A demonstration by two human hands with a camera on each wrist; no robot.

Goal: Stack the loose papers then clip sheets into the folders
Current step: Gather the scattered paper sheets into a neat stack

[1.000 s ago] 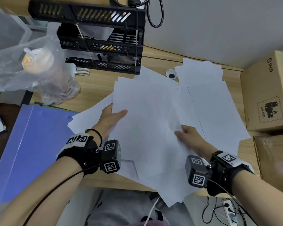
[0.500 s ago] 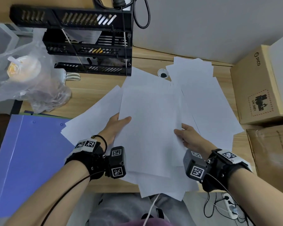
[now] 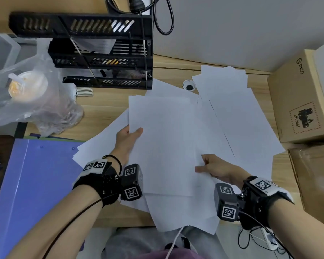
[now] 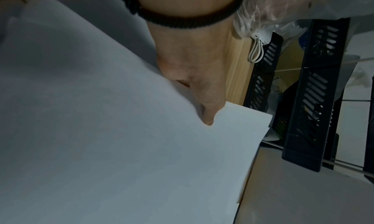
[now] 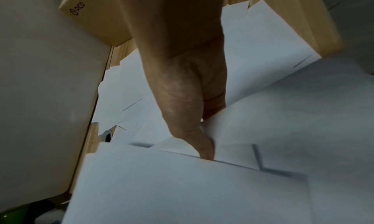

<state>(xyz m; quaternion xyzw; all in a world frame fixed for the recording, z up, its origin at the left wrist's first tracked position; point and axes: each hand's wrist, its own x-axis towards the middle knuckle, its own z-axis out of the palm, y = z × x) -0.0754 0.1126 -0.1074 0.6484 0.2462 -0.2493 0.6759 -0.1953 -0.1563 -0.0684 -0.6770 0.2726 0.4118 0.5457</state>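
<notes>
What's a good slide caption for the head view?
Both hands, left hand and right hand, gather loose papers beside a blue folder.

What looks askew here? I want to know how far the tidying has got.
The white sheets lie fanned at different angles across the desk, some overhanging its near edge. Left hand and right hand grip an uneven bundle. The blue folder lies shut.

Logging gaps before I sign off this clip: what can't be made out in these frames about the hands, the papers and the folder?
- Left hand: fingers hidden under the held sheets in head and left wrist views; only the thumb shows.
- Right hand: fingertips hidden behind paper in the right wrist view.
- Sheet count: edges overlap, too thin to tell.
- Blue folder: cut off by the head view's left edge; closed, clip unseen.
</notes>
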